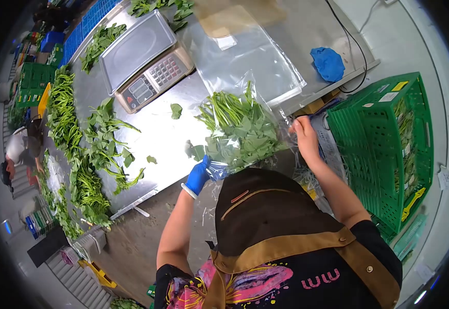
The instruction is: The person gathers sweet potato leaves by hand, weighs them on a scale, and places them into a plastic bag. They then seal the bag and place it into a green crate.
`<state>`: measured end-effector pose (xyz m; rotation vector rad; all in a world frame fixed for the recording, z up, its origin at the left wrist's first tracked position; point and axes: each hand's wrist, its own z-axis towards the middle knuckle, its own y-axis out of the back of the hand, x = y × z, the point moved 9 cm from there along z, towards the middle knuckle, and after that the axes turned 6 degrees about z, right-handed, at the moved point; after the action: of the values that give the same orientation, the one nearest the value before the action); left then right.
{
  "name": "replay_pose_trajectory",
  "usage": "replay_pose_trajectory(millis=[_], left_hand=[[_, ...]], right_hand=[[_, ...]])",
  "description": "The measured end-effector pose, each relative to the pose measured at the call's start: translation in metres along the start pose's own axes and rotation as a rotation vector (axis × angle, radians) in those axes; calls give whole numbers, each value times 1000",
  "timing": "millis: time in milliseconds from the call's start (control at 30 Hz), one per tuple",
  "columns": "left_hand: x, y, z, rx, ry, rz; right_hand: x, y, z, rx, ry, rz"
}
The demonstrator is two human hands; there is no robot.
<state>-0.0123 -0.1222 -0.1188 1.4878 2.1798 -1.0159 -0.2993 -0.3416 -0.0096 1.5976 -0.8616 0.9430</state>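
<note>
A clear plastic bag [253, 80] with leafy green stems [245, 131] in it lies at the table's front edge, in front of my apron. The cut stems point away from me and the leaves are nearer. My left hand [197, 176], in a blue glove, is closed on the bag's near left corner. Bare and with fingers pinched, my right hand [305, 138] grips the film at the bag's right side. Some leaves show just beside the left glove.
A scale [150, 67] stands on the metal table [183, 134]. Flat plastic bags [250, 56] lie beyond the filled one. Loose greens [88, 170] line the left side. A crumpled blue glove [328, 64] lies at the back right. Green crates [374, 149] stand at right; another person [21, 149] is far left.
</note>
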Motion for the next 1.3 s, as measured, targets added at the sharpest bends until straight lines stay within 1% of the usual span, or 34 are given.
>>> replay_pose_trajectory(millis=[33, 100, 133, 167, 200, 267, 300, 367, 400, 433, 467, 533, 567, 667, 700, 767, 800, 833, 900, 933, 967, 1000, 1067, 1100, 1133, 1200, 1233, 1300], left_hand=[[-4, -2, -4, -7, -12, 53], [7, 6, 0, -39, -9, -1], [7, 5, -1, -50, -5, -25], [4, -4, -4, 60, -1, -139], [9, 0, -1, 66, 5, -197], [26, 6, 8, 72, 16, -315], [18, 1, 3, -64, 74, -360], [35, 19, 12, -129, 134, -309], [43, 27, 14, -160, 168, -281], [32, 32, 5, -303, 199, -238], [4, 45, -5, -439, 72, 198], [-58, 42, -29, -669, -213, 1074], [-87, 23, -35, -613, -493, 1223], [-123, -22, -27, -405, -726, 1602], [-110, -25, -13, -251, -654, 1704], [-102, -22, 1, -205, -673, 1583], [-98, -20, 7, -185, -680, 1525], [-104, -17, 12, -230, -698, 1463], [-121, -6, 10, -240, -689, 1176], [-134, -1, 9, -244, -684, 1035], [-154, -5, 2, -233, -833, 1049], [-177, -16, -3, -192, -864, 1175], [-218, -36, -12, -128, -782, 853], [-185, -9, 9, 37, -419, 442], [-206, -51, 2, 218, -530, 344], [-210, -113, 2, 250, -401, 488], [-200, -131, 10, 214, -289, 397], [-205, -181, 15, 220, -372, 322]], right_hand=[[42, -4, -9, 19, 256, -102], [115, -25, -40, 51, 763, -308], [123, -67, -51, 400, 804, -277], [137, -99, -70, 607, 943, -350], [135, -126, -75, 751, 910, -428], [92, -152, -43, 778, 747, -595], [85, -151, -29, 712, 734, -592], [69, -135, -5, 578, 708, -582], [50, -128, 9, 549, 595, -595], [33, -119, 21, 517, 481, -609], [16, -108, 30, 481, 370, -622], [35, -67, 30, 291, 348, -623], [50, -51, 24, 197, 335, -623], [91, -80, -44, 659, 753, -672], [87, -86, -56, 651, 835, -735], [70, -104, -72, 621, 1003, -864], [75, -104, -68, 603, 1015, -825], [80, -104, -60, 585, 1030, -783], [102, -100, -43, 551, 1036, -681], [112, -92, -28, 555, 950, -607], [122, -83, -12, 553, 868, -537], [131, -69, 4, 550, 784, -466], [151, -27, 45, 592, 538, -93], [154, -6, 62, 633, 303, -71], [156, 14, 70, 661, 120, 137], [141, 54, 80, 647, -116, 283], [134, 71, 79, 639, -192, 419], [108, 103, 73, 614, -342, 696]])
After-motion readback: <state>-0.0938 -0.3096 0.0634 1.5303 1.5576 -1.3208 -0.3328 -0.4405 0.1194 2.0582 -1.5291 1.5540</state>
